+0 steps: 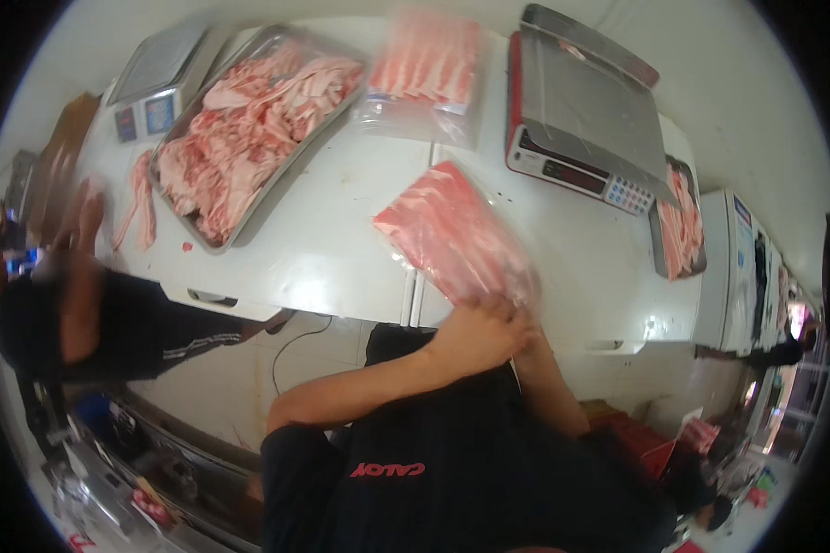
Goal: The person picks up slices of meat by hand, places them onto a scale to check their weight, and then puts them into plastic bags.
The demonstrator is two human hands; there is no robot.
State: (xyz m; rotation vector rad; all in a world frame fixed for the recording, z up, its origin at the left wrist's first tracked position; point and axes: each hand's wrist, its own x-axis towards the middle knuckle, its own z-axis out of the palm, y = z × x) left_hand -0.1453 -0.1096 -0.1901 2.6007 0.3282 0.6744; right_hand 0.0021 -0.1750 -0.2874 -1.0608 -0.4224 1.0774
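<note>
"What's in front of that person?"

"A flat, clear bag of meat [452, 230]. It's lying slanted on the white surface [327, 240], near the edge closest to their tummy. The meat is pink with white stripes."

"And what are they doing with it?"

"Both hands are at the near end of the bag, close together. The left hand [480, 334] has its fingers curled in and looks clamped on the plastic there. The right hand [528, 337] is tucked mostly behind it, so I can't tell if it's pinching or just resting."

"So which part of the job is this?"

"My guess is the meat is in the bag, and they're working on the end, maybe shutting it. I can't see the very edge, because fingers cover it."

"What would the next move need?"

"I think both hands need to hold the edge flat and go along it bit by bit. If they tug too hard, the meat might slide and bunch up."

"Is there more meat?"

"Lots! A big metal tray [279, 184] on the left has a heap of pink strips [240, 138]. Another flat pack of meat [424, 69] lies farther back. The red and gray scale [586, 120] is to the right of that pack."
</note>
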